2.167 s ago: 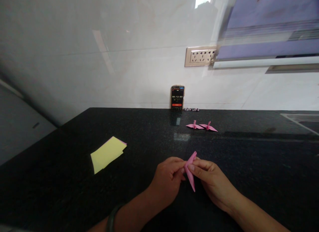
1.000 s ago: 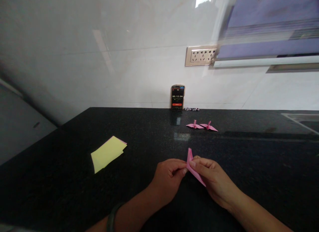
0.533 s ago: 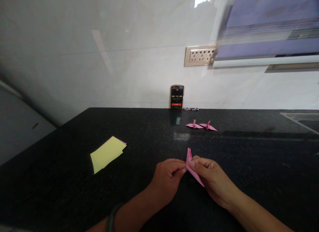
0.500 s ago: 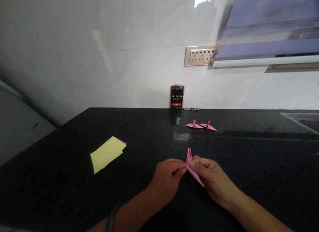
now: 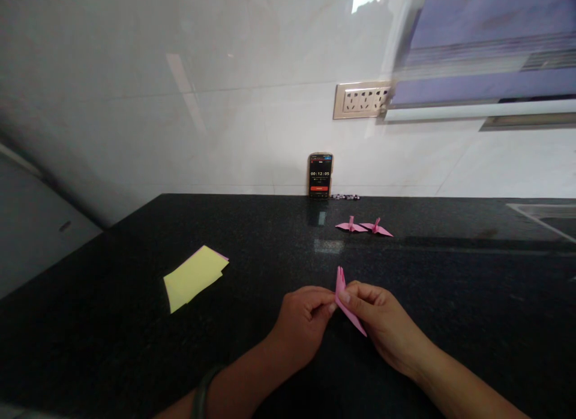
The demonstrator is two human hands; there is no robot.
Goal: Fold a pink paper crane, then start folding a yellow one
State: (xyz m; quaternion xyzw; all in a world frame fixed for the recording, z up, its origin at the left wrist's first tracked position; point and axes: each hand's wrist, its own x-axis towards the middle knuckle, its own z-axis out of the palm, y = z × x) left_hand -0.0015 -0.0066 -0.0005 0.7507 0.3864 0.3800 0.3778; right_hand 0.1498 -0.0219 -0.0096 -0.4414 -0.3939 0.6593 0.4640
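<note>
A folded piece of pink origami paper (image 5: 352, 320) is held between both hands above the dark countertop, its narrow split points rising at the top and one long point slanting down to the right. My left hand (image 5: 303, 320) pinches its left edge with thumb and forefinger. Thumb on the front face, my right hand (image 5: 382, 317) grips the paper from the right, its other fingers partly hidden behind. Farther back lie two finished pink paper cranes (image 5: 351, 226) side by side, wings spread.
A stack of yellow paper sheets (image 5: 193, 281), with a pink edge showing, lies on the black countertop (image 5: 112, 311) to the left. A phone (image 5: 320, 176) showing a running timer leans on the wall, a beaded strap (image 5: 345, 197) beside it. A wall socket (image 5: 362, 99) is above.
The pink paper's lower point has shifted very slightly left with the right hand's hold. Both hands keep their grip, and the phone's timer has advanced by one second.
</note>
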